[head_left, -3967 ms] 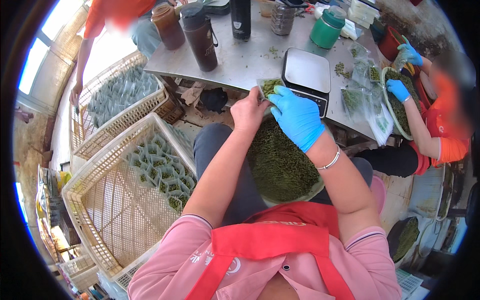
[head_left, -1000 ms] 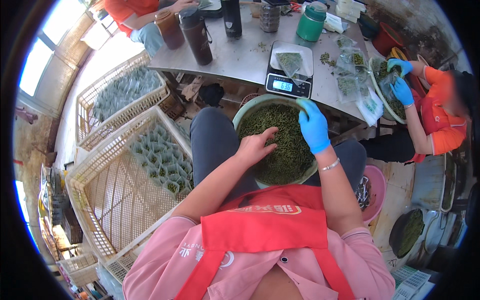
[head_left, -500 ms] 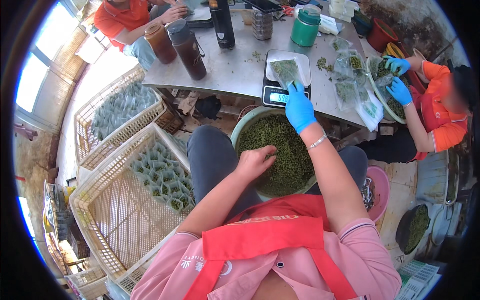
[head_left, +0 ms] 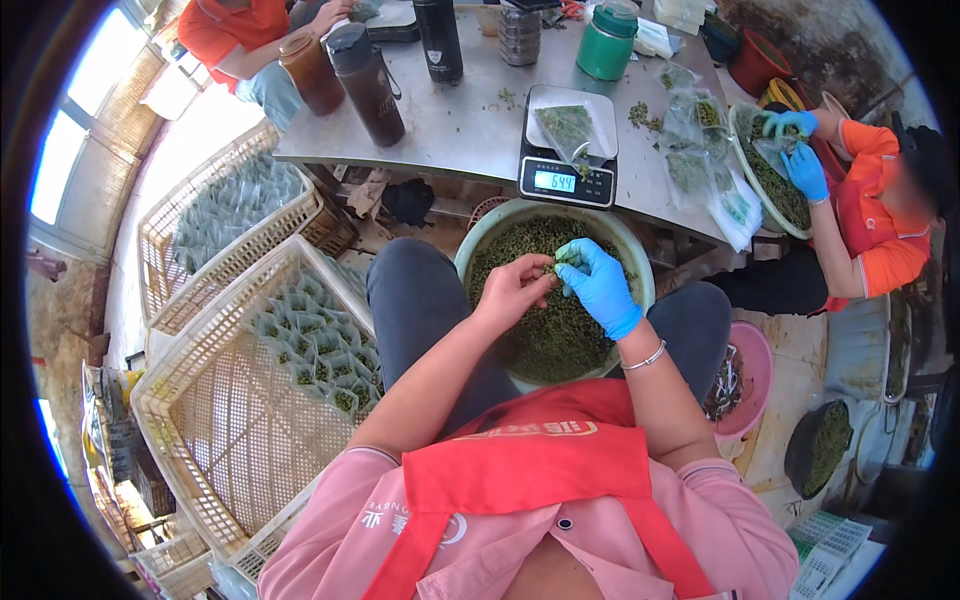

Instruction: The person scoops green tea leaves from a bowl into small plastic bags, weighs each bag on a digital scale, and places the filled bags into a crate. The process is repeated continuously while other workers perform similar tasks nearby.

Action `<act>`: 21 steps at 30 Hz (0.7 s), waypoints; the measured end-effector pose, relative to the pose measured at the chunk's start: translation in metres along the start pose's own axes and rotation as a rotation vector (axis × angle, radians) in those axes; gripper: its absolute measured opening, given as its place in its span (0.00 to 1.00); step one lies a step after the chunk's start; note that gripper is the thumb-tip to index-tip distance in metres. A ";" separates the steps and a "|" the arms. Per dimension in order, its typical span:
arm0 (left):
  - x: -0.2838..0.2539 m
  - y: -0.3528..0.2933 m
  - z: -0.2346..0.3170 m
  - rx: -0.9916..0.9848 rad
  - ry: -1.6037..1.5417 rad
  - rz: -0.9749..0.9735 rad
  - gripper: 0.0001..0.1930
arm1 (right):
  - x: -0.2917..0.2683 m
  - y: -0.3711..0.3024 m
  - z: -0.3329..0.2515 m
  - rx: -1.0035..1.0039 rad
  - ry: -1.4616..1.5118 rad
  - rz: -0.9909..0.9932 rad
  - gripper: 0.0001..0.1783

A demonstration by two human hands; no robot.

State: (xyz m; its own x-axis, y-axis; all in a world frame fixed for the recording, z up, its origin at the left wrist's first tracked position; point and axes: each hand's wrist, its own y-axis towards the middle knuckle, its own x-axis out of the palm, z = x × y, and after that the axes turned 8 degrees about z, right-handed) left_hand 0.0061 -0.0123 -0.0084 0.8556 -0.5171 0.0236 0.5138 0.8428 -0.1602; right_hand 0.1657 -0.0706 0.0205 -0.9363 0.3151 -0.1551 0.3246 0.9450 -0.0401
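Note:
My bare left hand (head_left: 514, 292) and my blue-gloved right hand (head_left: 602, 288) meet over a pale green basin (head_left: 645, 275) between my knees. Their fingertips pinch together at a small bit of green peppercorns (head_left: 551, 267). More loose green peppercorns (head_left: 540, 345) fill the basin below. Beyond the hands, a digital scale (head_left: 592, 183) stands at the table's near edge with its display lit. On its pan lies a clear plastic bag (head_left: 566, 132) holding green peppercorns, with neither hand touching it.
The metal table (head_left: 450, 130) carries dark bottles (head_left: 368, 90), a green jar (head_left: 607, 42) and filled bags (head_left: 690, 140). Crates of bags (head_left: 215, 440) stand left; a pink tub (head_left: 750, 385) is at right. A gloved co-worker (head_left: 870, 220) handles a bag at right; another person (head_left: 235, 45) sits far left.
My right hand has let go of the bag on the scale and come back over the basin to my left hand. My left hand has shifted slightly right. The scale's reading has changed.

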 end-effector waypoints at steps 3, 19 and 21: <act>0.001 -0.004 0.005 -0.016 0.038 0.006 0.15 | -0.002 -0.001 0.011 -0.070 -0.113 0.040 0.09; -0.001 -0.011 -0.013 0.274 0.426 0.064 0.13 | -0.027 0.029 -0.011 -0.224 -0.475 0.091 0.22; 0.001 -0.017 0.008 0.348 0.549 0.009 0.16 | -0.025 0.058 -0.018 -0.297 -0.666 0.216 0.30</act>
State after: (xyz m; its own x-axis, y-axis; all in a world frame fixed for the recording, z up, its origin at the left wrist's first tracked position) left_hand -0.0017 -0.0262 0.0020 0.7509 -0.4328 -0.4988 0.5756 0.7992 0.1730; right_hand 0.2052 -0.0224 0.0398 -0.5469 0.4649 -0.6963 0.3532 0.8821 0.3116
